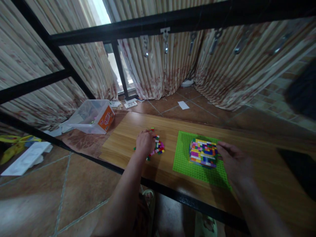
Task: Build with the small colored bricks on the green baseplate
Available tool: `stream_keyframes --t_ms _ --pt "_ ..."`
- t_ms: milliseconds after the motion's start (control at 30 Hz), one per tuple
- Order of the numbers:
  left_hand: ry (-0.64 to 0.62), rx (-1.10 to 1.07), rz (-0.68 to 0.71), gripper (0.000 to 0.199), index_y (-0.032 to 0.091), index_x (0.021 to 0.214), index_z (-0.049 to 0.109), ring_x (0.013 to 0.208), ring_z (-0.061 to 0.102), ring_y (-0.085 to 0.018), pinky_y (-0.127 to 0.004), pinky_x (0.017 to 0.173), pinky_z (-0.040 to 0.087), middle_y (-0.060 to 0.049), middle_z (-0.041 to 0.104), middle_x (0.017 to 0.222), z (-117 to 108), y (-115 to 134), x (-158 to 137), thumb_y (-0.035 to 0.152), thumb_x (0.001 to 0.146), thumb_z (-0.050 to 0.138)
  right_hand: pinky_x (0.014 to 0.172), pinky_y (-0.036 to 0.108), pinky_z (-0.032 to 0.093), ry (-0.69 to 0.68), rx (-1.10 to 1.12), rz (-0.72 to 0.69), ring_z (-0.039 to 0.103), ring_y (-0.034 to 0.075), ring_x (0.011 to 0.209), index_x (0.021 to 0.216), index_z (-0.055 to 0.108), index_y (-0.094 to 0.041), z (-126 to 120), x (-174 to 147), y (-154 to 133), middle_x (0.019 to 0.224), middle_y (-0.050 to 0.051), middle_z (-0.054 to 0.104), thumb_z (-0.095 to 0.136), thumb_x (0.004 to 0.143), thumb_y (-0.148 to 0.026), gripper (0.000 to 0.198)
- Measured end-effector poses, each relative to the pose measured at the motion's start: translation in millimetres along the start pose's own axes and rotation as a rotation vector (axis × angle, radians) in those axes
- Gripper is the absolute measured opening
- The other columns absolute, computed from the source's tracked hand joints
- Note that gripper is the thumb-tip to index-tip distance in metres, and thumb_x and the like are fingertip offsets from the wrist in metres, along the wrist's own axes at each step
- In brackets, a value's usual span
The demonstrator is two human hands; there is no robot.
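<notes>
Over a loose scatter of small coloured toy bricks [159,147] on the wooden table is my left hand [145,143]. Its fingers are curled down among the bricks, and the fingertips are hidden, so what they pinch does not show. A block built of many coloured toy bricks [202,152] sits on a green studded baseplate [182,154]. My right hand [235,161] is closed at the right side of this block, fingertips against its upper right edge. A red and green brick [152,129] lies just beyond my left hand.
A clear plastic box [86,115] with an orange label stands beyond the table's left end. A dark flat object [296,168] lies at the table's right. A black metal frame [138,29] crosses above, before striped curtains [153,72]. White packaging [26,159] lies on the tiled floor.
</notes>
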State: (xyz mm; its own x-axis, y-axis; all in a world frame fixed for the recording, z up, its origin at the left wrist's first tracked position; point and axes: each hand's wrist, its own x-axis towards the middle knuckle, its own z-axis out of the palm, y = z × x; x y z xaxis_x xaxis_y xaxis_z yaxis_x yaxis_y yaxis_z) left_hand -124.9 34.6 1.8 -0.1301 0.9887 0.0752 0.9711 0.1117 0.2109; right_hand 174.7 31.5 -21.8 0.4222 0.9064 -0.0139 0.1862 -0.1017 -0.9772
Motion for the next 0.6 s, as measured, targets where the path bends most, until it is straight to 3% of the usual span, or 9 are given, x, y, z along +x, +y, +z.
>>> stream_keyframes --t_ms 333,600 --pt "-0.045 0.046 -0.093 0.029 0.024 0.097 0.077 0.104 0.063 -0.025 -0.034 0.09 0.047 -0.01 0.072 0.105 -3.3 14.5 1.8 0.023 0.089 0.049 0.089 0.049 0.052 -0.039 -0.066 -0.06 0.069 0.027 0.088 0.093 0.075 -0.021 -2.3 1.8 7.2 0.093 0.008 0.075 0.069 0.073 -0.044 0.032" --pt "-0.052 0.032 -0.088 0.03 0.024 0.094 0.077 0.105 0.063 -0.025 -0.035 0.09 0.047 -0.01 0.072 0.108 -1.0 14.3 5.5 0.021 0.09 0.047 0.085 0.046 0.051 -0.05 -0.161 -0.08 0.069 0.028 0.086 0.091 0.075 -0.02 -3.9 -2.4 -5.0 0.091 0.009 0.076 0.065 0.073 -0.047 0.034"
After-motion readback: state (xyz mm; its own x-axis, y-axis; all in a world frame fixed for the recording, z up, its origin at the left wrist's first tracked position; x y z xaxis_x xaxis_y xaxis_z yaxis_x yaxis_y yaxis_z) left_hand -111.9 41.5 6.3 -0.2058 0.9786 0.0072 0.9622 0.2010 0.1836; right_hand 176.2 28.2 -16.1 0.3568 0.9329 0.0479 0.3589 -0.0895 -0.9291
